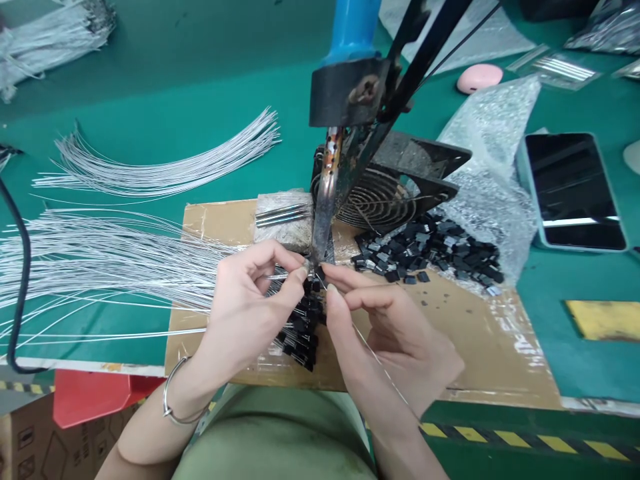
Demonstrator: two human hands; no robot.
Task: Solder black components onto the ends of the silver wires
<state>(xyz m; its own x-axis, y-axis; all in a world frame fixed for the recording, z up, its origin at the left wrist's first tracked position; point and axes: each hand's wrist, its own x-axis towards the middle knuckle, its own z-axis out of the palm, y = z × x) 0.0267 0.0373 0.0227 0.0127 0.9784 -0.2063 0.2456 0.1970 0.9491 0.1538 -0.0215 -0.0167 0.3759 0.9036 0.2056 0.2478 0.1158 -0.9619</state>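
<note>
My left hand (250, 303) pinches a thin silver wire (280, 275) and a small black component at the tip of a fixed soldering iron (325, 200) with a blue handle. My right hand (385, 327) pinches a fine strand of solder wire (373, 357) that runs back toward my wrist, its end at the same tip. Below the fingers lies a row of black components (303, 333) joined to wires. Both hands meet over a taped cardboard sheet (475, 347).
A pile of loose black components (430, 257) lies on bubble wrap (495, 133) at the right. A black fan (395, 187) stands behind the iron. Bundles of silver wires (100, 260) fan out left. A phone (573, 190) lies far right, a pink object (479, 78) behind.
</note>
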